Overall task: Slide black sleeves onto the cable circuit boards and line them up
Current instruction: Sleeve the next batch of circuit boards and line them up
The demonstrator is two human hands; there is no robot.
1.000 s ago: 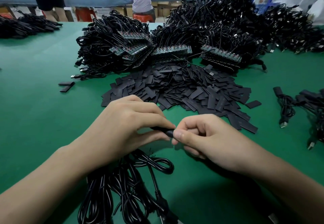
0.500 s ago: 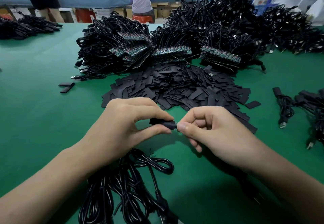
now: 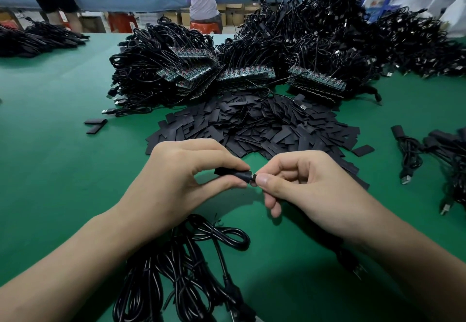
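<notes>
While the left grip (image 3: 181,183) pinches a sleeve (image 3: 232,173), the right grip (image 3: 310,190) pinches its end. More sleeves (image 3: 264,125) heap on the desk (image 3: 50,170).

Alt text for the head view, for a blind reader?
Two bare hands hold one black sleeve over a green table: the left hand grips it, the right hand pinches its right end. Behind lie a heap of loose sleeves and piles of cables with circuit boards; a coiled cable bundle lies beneath the wrists.
</notes>
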